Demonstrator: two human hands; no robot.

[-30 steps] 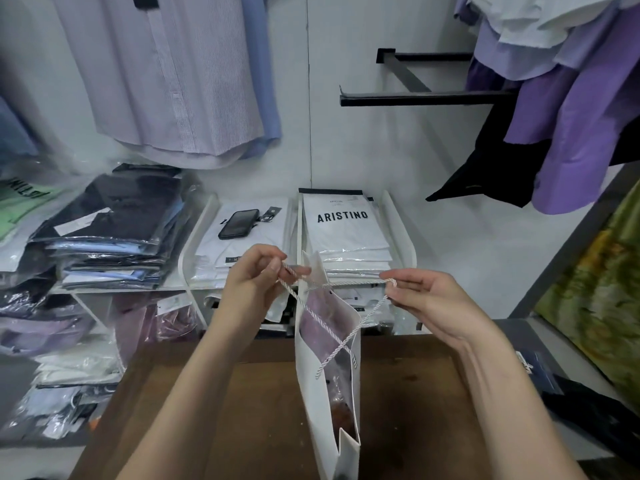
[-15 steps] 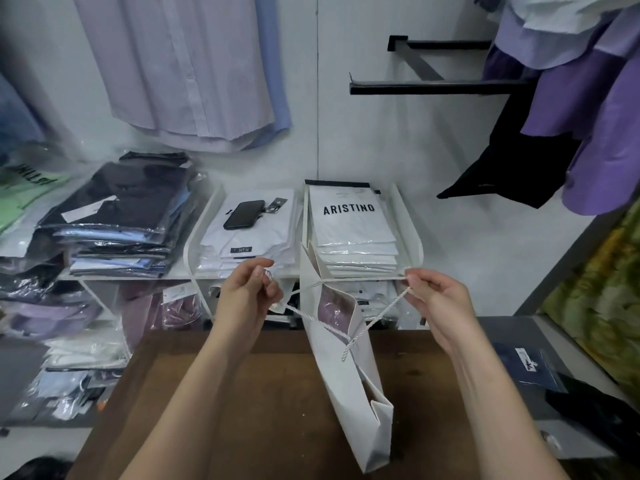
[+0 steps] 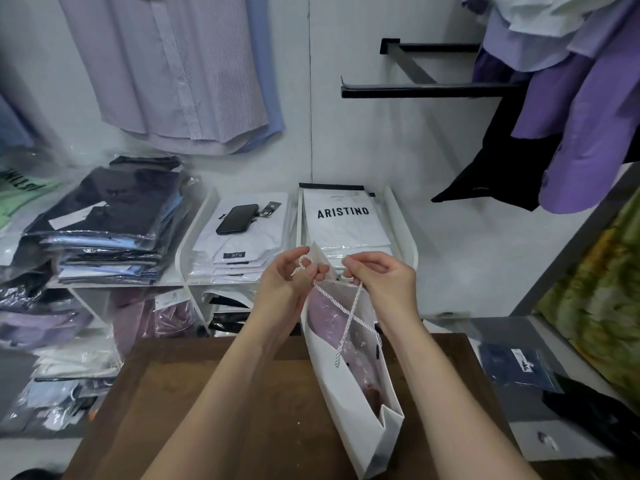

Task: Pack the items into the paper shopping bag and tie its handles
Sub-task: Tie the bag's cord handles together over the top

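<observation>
Across the back wall, hanging: a lilac striped shirt [image 3: 166, 71] over a blue one, buttons down the front. At the upper right, bunched on a black rail [image 3: 426, 86]: purple garments [image 3: 571, 116], with a black one below them.

In the foreground, a brown wooden counter [image 3: 207, 410], scuffed and bare on its left half.

On the shelf to the left, a stack of dark folded clothes [image 3: 114, 216] in clear plastic sleeves. Beside it at the frame edge, a green pack [image 3: 20, 188] with dark lettering, upside down and not readable in full.

Standing on the counter right of centre, narrow side toward the camera and mouth open: the white paper shopping bag [image 3: 349, 403]. Inside it, a lilac item [image 3: 325, 313] in clear wrap, filling most of the depth.

Behind the bag, in a white tray [image 3: 398, 216] on the shelf, a pile of white packs [image 3: 343, 233], the top one printed "ARISTINO" in black capitals. In the next tray to the left, folded white shirts with a small dark label, too small to read.

Off the counter's right end, a navy pack [image 3: 519, 365] bearing a white tag, writing illegible.

Above the bag's mouth, close together: left hand [image 3: 287, 278] pinching a loop of twisted white cord, right hand [image 3: 384, 278] pinching cord between thumb and fingertips.

On the folded shirts, lying face down: a black phone [image 3: 237, 218].

Between the hands and down into the mouth, crossing each other: the rope handles [image 3: 341, 303].
</observation>
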